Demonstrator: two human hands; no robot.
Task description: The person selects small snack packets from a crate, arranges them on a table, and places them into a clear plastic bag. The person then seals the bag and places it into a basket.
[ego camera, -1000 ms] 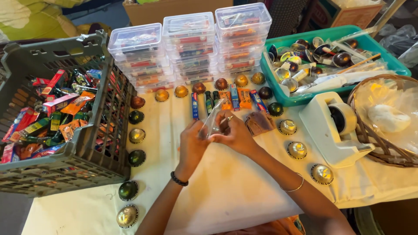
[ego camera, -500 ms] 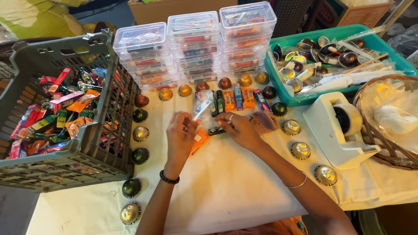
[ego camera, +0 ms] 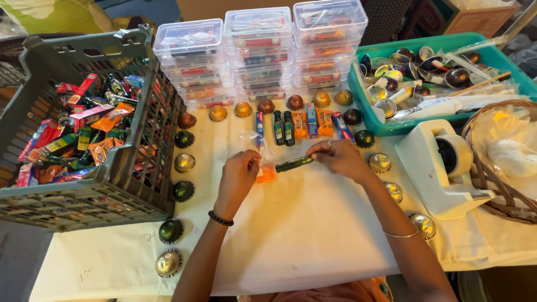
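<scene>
My left hand [ego camera: 239, 174] holds a small clear plastic bag [ego camera: 250, 141] with an orange packet [ego camera: 266, 174] at its lower end, just above the white tablecloth [ego camera: 302, 235]. My right hand [ego camera: 339, 157] grips one end of a small dark green bottle [ego camera: 294, 163], which lies nearly flat and points toward the bag. Beyond both hands a row of small items [ego camera: 302, 125] lies on the cloth: tubes, dark bottles and orange packets.
A grey crate [ego camera: 89, 184] of packets stands at left. Stacked clear lidded boxes [ego camera: 263, 53] line the back. A teal tray [ego camera: 475, 56] of capsules, a white tape dispenser [ego camera: 442, 168] and a wicker basket [ego camera: 503, 162] sit at right. Round capsules [ego camera: 183, 163] ring the cloth.
My hands have moved apart and lower on the cloth. The right hand now holds the dark bottle level beside the bag; the left hand still holds the bag.
</scene>
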